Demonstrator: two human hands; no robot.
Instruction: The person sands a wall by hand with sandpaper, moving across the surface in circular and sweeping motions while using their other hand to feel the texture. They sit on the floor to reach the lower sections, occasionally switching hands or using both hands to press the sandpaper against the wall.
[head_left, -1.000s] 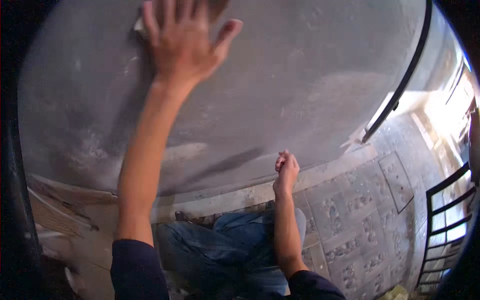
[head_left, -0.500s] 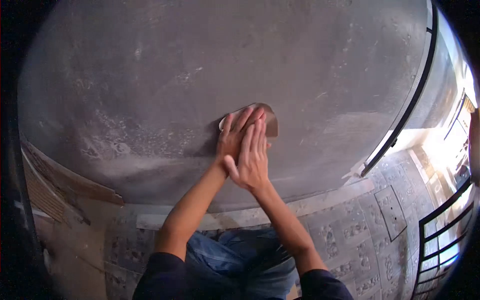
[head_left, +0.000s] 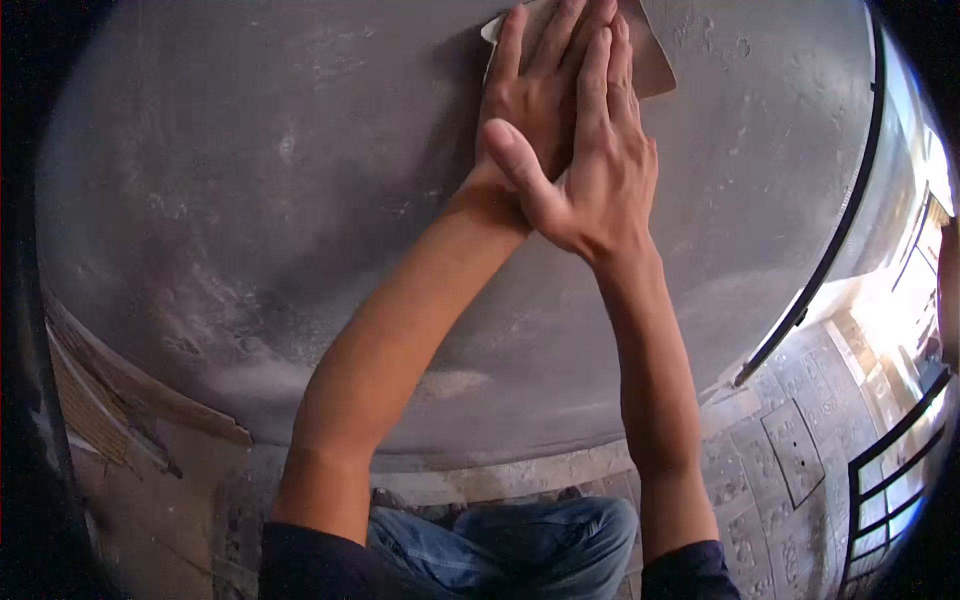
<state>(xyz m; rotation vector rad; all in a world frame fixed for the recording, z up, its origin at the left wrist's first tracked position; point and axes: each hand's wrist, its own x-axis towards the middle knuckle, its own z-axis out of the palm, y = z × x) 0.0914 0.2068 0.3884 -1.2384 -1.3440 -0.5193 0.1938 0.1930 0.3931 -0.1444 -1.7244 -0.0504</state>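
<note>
A brownish sheet that looks like sandpaper (head_left: 655,72) lies against the grey wall (head_left: 300,190), its pale left corner curling up. My left hand (head_left: 530,115) is pressed flat on the sheet, fingers stretched out and apart. Overlapping it from the right, my right hand (head_left: 612,165) lies with straight fingers across the left hand's side and the sheet, its thumb sticking out over the left wrist. Both arms reach upward. The sheet's top edge and the part beneath my hands are hidden.
Pale scuffs mark the wall's lower part. A dark strip (head_left: 845,225) edges it on the right. Below lies a patterned tile floor (head_left: 740,500) with a square cover (head_left: 793,453). Black metal bars (head_left: 895,490) stand at lower right, and boards (head_left: 110,390) lean at lower left.
Both hands have slid the sheet up the wall and slightly right, to the top of the view. My arms are now stretched further out.
</note>
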